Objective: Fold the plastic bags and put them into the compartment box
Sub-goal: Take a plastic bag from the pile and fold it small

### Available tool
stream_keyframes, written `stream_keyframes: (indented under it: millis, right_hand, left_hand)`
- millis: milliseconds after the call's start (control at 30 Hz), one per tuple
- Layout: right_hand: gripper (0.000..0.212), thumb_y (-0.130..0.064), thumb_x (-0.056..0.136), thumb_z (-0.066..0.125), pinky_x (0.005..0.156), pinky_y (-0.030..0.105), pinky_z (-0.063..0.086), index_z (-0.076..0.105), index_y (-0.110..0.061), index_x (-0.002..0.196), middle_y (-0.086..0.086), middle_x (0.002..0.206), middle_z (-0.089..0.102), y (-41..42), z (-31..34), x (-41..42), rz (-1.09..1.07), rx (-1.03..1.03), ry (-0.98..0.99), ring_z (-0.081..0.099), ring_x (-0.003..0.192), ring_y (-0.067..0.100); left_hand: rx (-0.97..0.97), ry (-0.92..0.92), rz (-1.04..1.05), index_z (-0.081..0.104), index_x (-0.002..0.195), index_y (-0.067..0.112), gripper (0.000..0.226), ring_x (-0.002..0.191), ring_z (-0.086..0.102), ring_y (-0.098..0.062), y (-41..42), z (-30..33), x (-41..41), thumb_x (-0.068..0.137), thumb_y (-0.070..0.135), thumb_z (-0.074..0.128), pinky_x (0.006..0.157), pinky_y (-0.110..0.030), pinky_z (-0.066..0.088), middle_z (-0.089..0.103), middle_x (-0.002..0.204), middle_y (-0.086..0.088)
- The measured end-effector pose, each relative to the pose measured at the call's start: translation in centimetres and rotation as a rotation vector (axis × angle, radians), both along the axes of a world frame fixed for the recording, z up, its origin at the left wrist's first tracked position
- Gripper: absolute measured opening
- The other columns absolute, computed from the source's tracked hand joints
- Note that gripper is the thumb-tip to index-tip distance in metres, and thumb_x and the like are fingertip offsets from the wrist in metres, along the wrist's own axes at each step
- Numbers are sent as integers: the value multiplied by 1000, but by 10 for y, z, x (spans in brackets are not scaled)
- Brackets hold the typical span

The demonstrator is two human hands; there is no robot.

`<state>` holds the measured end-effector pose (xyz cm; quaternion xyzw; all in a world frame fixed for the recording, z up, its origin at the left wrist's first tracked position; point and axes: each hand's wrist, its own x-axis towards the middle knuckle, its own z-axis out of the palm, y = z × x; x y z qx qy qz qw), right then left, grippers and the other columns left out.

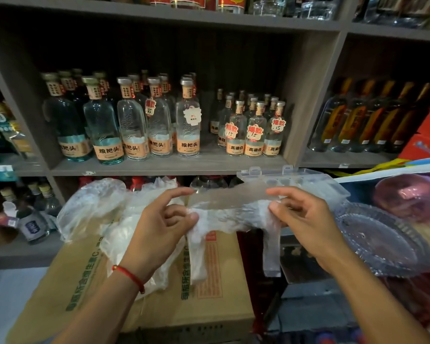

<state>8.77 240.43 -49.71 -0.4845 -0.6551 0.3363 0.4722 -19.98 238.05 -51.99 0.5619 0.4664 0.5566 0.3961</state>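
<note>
Above the brown cardboard carton (159, 294) | left hand (164, 229) and right hand (305, 219) pinch opposite ends of a thin translucent plastic bag (231, 214), handles dangling | step: folding, judged midway | next: fold tighter, tuck into clear lidded compartment box (296, 182) just behind

Bottle labels (189, 145): 粮把头, 高粱白 (tags: 15, 25).

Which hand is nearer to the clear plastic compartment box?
Right. The right hand is just below the clear plastic compartment box; the left hand is farther left.
</note>
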Motion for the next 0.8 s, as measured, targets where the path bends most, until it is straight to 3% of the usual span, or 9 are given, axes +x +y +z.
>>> stream_keyframes:
  millis: [100,233,433,567,700,800]
  right_hand:
    - [29,-22,90,79,81,22,61,76,-45,106,-15,94,72,-5,2,0,-1,-8,-81,70,87,10]
    - [29,-22,88,80,78,15,58,73,-44,107,-17,93,72,-11,4,-4,-52,23,-206,69,89,3]
    - [29,-17,87,82,81,13,55,74,-35,109,-16,98,71,-14,8,-4,-44,92,-273,67,93,-1]
    - [18,-14,88,81,81,14,54,76,-29,96,-13,99,66,-11,10,-4,-53,203,-310,64,95,2]
    - [11,-20,90,76,94,12,46,72,-31,90,-22,119,61,-9,13,-2,-3,184,-281,58,117,-3]
    - [14,-20,95,71,84,18,50,70,-33,89,-16,102,72,-10,13,-4,88,94,-164,67,103,3]
  left_hand:
    - [34,54,57,76,112,34,35,80,71,-30,-1,-1,1,87,10,80,77,-23,60,74,87,-8]
    - [77,177,148,78,108,38,34,84,73,-10,-3,-1,1,82,18,84,80,-18,58,77,90,8]
    - [192,311,251,78,107,36,32,86,72,-9,-6,1,3,81,19,85,82,-21,58,76,90,12]
    - [262,391,306,79,95,32,18,85,69,-9,-7,3,3,82,21,84,77,-20,57,72,89,15]
    - [212,351,217,75,87,29,10,109,61,-9,-8,8,-1,87,22,82,92,-26,51,63,109,11]
    - [153,219,-4,70,87,18,11,113,65,-12,-10,11,-5,88,28,75,97,-32,49,71,110,5]
